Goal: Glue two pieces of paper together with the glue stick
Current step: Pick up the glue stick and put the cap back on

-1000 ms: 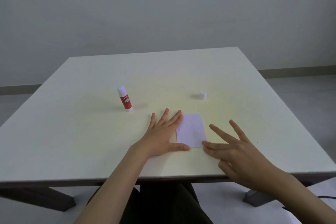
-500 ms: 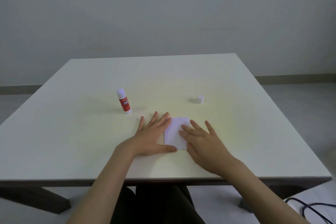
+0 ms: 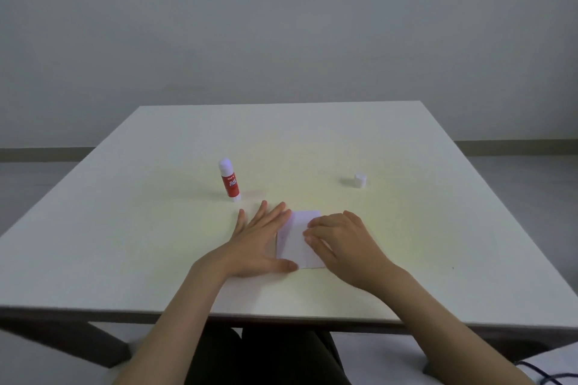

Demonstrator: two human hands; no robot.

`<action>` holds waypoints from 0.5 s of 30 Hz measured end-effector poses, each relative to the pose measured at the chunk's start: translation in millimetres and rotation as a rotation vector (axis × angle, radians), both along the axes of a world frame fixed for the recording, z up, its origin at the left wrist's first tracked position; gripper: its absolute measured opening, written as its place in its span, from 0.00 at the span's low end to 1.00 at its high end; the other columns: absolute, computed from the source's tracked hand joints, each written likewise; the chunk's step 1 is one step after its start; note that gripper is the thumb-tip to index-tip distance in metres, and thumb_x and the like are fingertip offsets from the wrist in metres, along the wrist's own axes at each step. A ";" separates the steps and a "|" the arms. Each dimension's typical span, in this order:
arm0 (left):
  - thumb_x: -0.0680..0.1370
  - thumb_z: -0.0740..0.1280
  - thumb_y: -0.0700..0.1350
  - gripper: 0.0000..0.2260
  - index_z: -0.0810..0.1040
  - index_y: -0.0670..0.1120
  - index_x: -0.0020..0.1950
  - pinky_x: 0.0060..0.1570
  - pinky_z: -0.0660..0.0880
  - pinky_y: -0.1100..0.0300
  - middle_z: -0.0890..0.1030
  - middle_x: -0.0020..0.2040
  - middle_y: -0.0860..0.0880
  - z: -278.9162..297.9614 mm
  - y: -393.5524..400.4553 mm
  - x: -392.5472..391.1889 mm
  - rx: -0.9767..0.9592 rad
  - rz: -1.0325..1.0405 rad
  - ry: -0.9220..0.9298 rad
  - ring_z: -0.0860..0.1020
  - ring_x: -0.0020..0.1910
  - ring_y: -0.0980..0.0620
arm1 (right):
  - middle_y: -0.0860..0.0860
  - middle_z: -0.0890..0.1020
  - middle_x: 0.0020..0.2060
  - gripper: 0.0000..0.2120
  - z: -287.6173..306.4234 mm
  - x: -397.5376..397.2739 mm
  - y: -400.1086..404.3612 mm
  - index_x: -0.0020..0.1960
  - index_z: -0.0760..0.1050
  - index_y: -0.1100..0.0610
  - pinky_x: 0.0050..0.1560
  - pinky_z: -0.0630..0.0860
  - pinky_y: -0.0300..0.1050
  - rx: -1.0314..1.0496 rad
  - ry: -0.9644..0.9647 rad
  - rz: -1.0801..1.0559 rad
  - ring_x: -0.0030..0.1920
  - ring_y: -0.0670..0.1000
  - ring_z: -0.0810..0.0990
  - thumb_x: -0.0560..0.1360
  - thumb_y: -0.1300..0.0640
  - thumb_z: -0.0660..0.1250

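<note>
A small white paper (image 3: 297, 244) lies flat on the table near the front edge; whether it is one sheet or two stacked I cannot tell. My left hand (image 3: 259, 241) lies flat with spread fingers, resting on the paper's left edge. My right hand (image 3: 339, 244) is on the paper's right half, fingers curled and fingertips pressing down on it. The red and white glue stick (image 3: 230, 180) stands upright and uncapped behind my left hand. Its white cap (image 3: 360, 180) sits apart at the right.
The white table (image 3: 125, 244) has its front edge just below my forearms. A dark cable (image 3: 544, 375) lies on the floor at the bottom right. A grey wall stands behind the table.
My right hand has moved left from beside the paper onto it, and its fingers have curled from spread to pressing. My left hand has stayed flat on the left edge.
</note>
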State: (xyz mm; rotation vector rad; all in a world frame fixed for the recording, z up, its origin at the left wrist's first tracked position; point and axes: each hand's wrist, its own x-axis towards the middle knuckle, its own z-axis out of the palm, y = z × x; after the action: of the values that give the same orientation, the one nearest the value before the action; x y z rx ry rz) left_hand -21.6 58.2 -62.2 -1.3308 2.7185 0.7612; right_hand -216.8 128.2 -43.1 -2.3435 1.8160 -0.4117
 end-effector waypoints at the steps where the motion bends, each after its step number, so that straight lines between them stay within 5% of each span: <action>1: 0.71 0.65 0.65 0.43 0.44 0.54 0.77 0.72 0.31 0.48 0.43 0.77 0.61 0.8 0.6 -0.6 0.002 0.018 0.038 0.34 0.74 0.59 | 0.44 0.80 0.53 0.17 0.8 -0.2 -1.6 0.51 0.77 0.52 0.58 0.61 0.44 -0.008 0.011 0.010 0.55 0.52 0.74 0.80 0.50 0.51; 4: 0.73 0.69 0.56 0.30 0.65 0.51 0.72 0.75 0.50 0.52 0.64 0.74 0.57 6.9 3.9 0.9 -0.113 0.183 0.381 0.56 0.76 0.56 | 0.45 0.81 0.52 0.15 2.0 -2.1 -4.8 0.52 0.78 0.51 0.56 0.65 0.44 -0.014 -0.036 0.030 0.51 0.52 0.76 0.80 0.51 0.53; 7: 0.71 0.73 0.42 0.17 0.76 0.46 0.58 0.57 0.74 0.56 0.73 0.57 0.52 12.3 0.9 6.7 -0.554 0.596 0.811 0.75 0.57 0.54 | 0.46 0.80 0.56 0.13 3.3 -4.3 -6.5 0.57 0.78 0.50 0.56 0.68 0.44 0.008 -0.184 0.019 0.51 0.52 0.77 0.80 0.52 0.57; 9: 0.69 0.75 0.40 0.23 0.72 0.42 0.61 0.51 0.75 0.56 0.69 0.57 0.51 14.5 -8.6 11.1 -0.657 0.871 0.920 0.73 0.56 0.51 | 0.47 0.77 0.58 0.13 3.8 -5.8 -8.6 0.60 0.77 0.50 0.57 0.70 0.44 0.027 -0.255 -0.005 0.54 0.51 0.77 0.79 0.52 0.58; 12: 0.70 0.75 0.43 0.33 0.65 0.42 0.71 0.56 0.71 0.57 0.70 0.63 0.46 14.7 -27.5 10.9 -0.383 0.996 0.886 0.72 0.61 0.48 | 0.48 0.75 0.59 0.14 6.5 -6.2 -14.3 0.64 0.74 0.50 0.54 0.71 0.42 0.052 -0.304 -0.023 0.54 0.51 0.78 0.79 0.53 0.59; 15: 0.73 0.71 0.44 0.14 0.78 0.44 0.58 0.51 0.72 0.56 0.81 0.52 0.47 15.3 -39.6 7.6 -0.329 0.949 0.815 0.76 0.47 0.51 | 0.49 0.75 0.59 0.15 11.5 -1.4 -21.2 0.65 0.72 0.50 0.55 0.73 0.45 0.063 -0.319 -0.004 0.52 0.53 0.78 0.79 0.55 0.59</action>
State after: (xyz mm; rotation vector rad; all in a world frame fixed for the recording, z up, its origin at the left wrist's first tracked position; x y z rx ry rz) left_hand -14.0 18.6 -47.0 -3.0525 2.6352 1.0945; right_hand -218.2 107.0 -31.6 -2.0896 1.6586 -0.6750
